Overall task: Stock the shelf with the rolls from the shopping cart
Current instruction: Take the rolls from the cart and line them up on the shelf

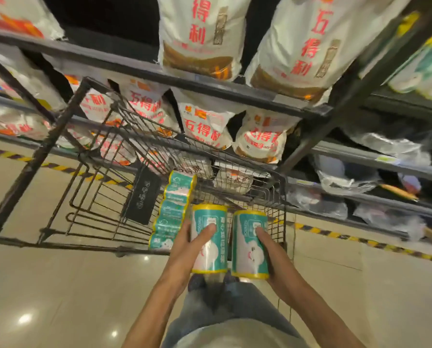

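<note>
Black wire shopping cart (89, 187) w/ a row of teal-and-white wrapped rolls (172, 212) lying along its right side. Left hand (187, 247) grasps a teal-and-white yellow-rimmed roll (210, 239), fingers curled round it, above cart's near right corner. Right hand (272, 254) grips a second matching roll (250, 244) just beside. Dark metal shelf (210, 84) behind holds white flour sacks w/ red print (202, 33).

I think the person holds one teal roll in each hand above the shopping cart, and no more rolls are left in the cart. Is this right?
Not quite. The left hand and the right hand do each hold a teal roll above the shopping cart, but the cart is not emptied: the head view shows a row of teal rolls lying in it.
</note>
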